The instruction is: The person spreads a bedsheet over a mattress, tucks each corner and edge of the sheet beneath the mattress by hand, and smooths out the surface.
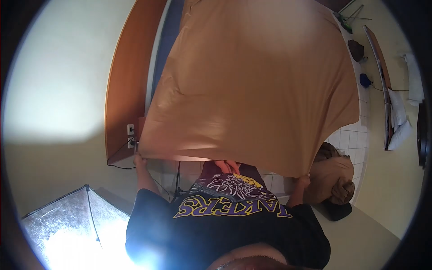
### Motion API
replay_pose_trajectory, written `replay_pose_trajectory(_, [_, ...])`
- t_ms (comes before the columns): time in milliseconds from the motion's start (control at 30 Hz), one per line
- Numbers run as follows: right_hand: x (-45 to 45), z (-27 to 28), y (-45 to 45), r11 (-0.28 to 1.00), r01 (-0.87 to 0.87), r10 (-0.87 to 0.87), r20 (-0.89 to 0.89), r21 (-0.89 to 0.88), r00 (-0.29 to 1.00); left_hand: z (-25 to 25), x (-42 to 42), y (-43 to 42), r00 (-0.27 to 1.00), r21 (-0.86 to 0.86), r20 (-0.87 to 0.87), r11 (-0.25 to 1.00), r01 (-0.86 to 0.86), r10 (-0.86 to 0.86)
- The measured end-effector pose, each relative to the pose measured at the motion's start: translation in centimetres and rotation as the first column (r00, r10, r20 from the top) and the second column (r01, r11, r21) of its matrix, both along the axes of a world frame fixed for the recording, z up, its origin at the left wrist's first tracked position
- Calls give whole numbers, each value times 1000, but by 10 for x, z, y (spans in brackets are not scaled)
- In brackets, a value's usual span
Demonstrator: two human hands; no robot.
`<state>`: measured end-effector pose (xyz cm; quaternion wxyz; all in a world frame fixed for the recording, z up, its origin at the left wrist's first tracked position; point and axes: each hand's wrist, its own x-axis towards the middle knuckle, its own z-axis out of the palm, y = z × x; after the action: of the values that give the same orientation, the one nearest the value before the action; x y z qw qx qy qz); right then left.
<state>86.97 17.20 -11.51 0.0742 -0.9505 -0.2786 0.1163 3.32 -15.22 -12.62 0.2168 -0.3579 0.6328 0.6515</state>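
A large brown sheet (252, 90) spreads out in front of me, with light creases and a slightly slack near edge. Its near left corner is gripped in my left hand (140, 159), close to the wooden panel and the wall sockets. At the near right corner, my right hand (304, 181) pinches the sheet's edge, pulling it to a point there. The near edge hangs between both hands, above my bare feet (227, 167). What lies beneath most of the sheet is hidden.
Crumpled brown fabric (333, 175) sits on the tiled floor at right. A bright softbox lamp (76, 225) stands at lower left. Wall sockets (131, 136) with a cable are by the wooden panel (128, 81). White pillows (398, 121) and a dark bag (356, 50) lie farther right.
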Motion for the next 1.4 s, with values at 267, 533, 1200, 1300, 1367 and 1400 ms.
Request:
replay_pose_trajectory(267, [-9, 42, 10, 961, 154, -86, -279, 231, 956, -32, 30, 52, 968, -163, 4, 955, 248, -250])
replay_pose_trajectory(533, [-66, 28, -3, 861, 352, 26, -721, 368, 692, -138, 64, 108, -270, -962, -273, 254, 102, -923])
replay_pose_trajectory(1200, [10, 40, 163, 711, 609, 248, -685, -351, -685, 2, 570, 407, -749, -135, -487, -808, 573, -450])
replay_pose_trajectory(1300, [59, 58, 234, 649, 671, 291, -699, -358, -654, 61, 566, 421, -761, -542, -557, -549, 636, -332])
replay_pose_trajectory(1367, [111, -6, 284, 630, 738, 354, -756, -242, -551, 83, 564, 432, -830, -669, -421, -493, 557, -366])
replay_pose_trajectory(1400, [135, 2, 302, 592, 759, 305, -796, -272, -523, 85, 558, 431, -876, -743, -300, -484, 462, -377])
